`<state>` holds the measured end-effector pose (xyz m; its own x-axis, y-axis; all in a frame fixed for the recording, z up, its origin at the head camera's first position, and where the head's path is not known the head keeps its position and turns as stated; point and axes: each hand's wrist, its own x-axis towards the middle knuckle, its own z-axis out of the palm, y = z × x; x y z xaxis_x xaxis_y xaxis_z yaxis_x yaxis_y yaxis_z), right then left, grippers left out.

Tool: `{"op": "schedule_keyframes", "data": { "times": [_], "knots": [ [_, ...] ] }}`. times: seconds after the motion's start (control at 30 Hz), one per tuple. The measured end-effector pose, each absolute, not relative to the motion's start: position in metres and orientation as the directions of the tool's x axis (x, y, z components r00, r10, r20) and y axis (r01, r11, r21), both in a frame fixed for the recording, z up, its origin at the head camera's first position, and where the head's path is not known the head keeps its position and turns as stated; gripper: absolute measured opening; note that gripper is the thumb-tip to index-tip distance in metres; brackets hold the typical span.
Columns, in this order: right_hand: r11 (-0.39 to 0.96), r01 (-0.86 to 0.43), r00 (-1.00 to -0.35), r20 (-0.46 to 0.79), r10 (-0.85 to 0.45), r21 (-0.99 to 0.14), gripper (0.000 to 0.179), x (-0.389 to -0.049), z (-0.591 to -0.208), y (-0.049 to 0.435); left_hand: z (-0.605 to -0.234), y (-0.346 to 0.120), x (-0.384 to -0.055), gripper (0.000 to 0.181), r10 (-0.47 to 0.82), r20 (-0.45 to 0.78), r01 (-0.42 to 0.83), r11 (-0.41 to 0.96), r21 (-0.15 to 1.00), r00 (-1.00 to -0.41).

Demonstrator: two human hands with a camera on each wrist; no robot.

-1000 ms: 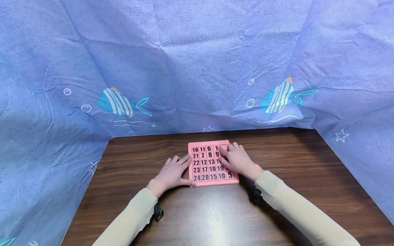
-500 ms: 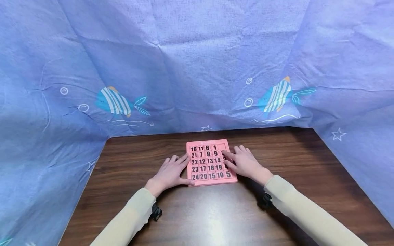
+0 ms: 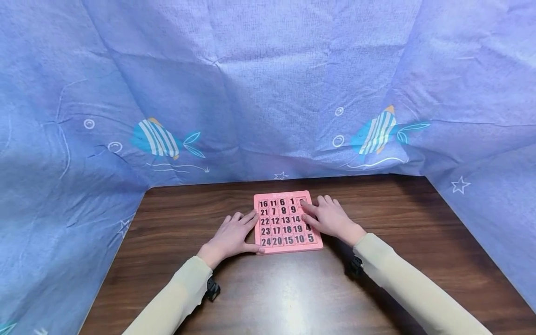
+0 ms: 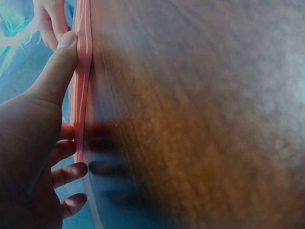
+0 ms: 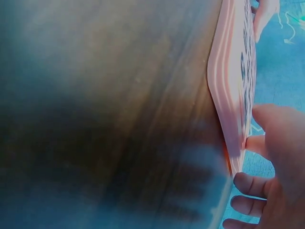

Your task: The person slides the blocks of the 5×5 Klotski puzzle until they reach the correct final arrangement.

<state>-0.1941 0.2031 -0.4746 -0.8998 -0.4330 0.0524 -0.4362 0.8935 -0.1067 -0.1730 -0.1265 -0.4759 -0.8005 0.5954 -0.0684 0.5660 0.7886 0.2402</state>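
Note:
A pink number slide puzzle [image 3: 289, 249] lies flat on the wooden table, its black-numbered tiles in rows. My left hand [image 3: 229, 236] spans its left side, thumb at the near-left corner and extended fingertips along the left edge. In the left wrist view, the thumb [image 4: 56, 67] touches the pink rim. My right hand [image 3: 332, 217] lies over the right side. Its index fingertip is on the top-right tile [image 3: 301, 201], partly covering the number, and its thumb lies by the tile marked 14 [image 3: 295, 219]. Part of the right column is hidden beneath this hand.
The brown wooden table [image 3: 268, 298] extends on all sides of the puzzle. Behind it and at both sides hangs a blue curtain [image 3: 268, 93] printed with fish. A black device [image 3: 212, 289] sits at the left wrist and another [image 3: 355, 266] at the right.
My right hand drew back to the right from around tiles 1 and 9, then moved up along the right column. A tile now shows in the formerly empty top-right slot. My left hand stays put.

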Motion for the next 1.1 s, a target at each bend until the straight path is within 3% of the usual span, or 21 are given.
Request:
{"op": "schedule_keyframes", "data": {
  "times": [0.27, 0.63, 1.1],
  "knots": [
    [0.894, -0.428, -0.903, 0.038, -0.427, -0.129, 0.056, -0.199, -0.475, 0.204, -0.478, -0.127, -0.174, 0.106, 0.591, -0.071, 0.563, 0.794, 0.228, -0.804],
    [0.803, -0.571, -0.818, 0.196, -0.54, -0.169, 0.043, -0.162, -0.48, 0.223, -0.478, -0.126, -0.172, 0.105, 0.59, -0.064, 0.568, 0.797, 0.208, -0.805],
    [0.847, -0.507, -0.859, 0.178, -0.48, -0.161, 0.045, -0.177, -0.481, 0.22, -0.48, -0.126, -0.174, 0.106, 0.587, -0.059, 0.563, 0.797, 0.219, -0.808]
  ]
}}
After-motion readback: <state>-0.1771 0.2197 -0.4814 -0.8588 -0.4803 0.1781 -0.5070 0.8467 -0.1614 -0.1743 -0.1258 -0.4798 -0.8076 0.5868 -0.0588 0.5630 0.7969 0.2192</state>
